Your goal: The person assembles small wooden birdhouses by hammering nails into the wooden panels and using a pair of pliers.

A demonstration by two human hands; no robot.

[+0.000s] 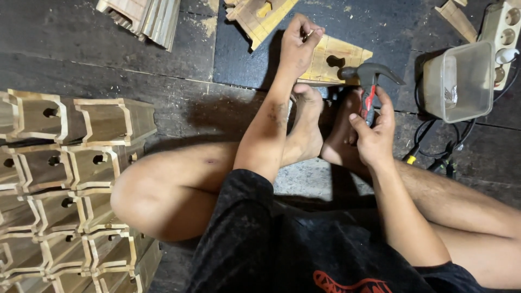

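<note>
Hammer [370,76] sits in the right hand [374,135], fingers wrapped tight round its handle, which shows red and black between them; the dark claw head sticks out above the fist and points to the right. Head hangs just over the near edge of a pale wood piece [335,59] lying on the dark floor [81,49]. Piece has a dark cut-out hole and slanted sides. Left hand [298,46] reaches out over the same piece, fingertips pinched together on something small and thin; too small to tell what it is. Left forearm crosses above the bare feet [312,127], which rest together just below the piece. Person sits on the floor, knees spread, dark shorts [282,244] in the foreground. Clear plastic tub [458,81] stands to the right of the hammer, near but apart, with something small and shiny inside. Behind the tub, a white power strip [504,40], with black cables [439,146] trailing down beside it. At left, a stack of boxes [70,184] made of wood, each with a round hole in its face, set in rows. More wood parts [146,16] lie at the top edge, beyond the hands.
</note>
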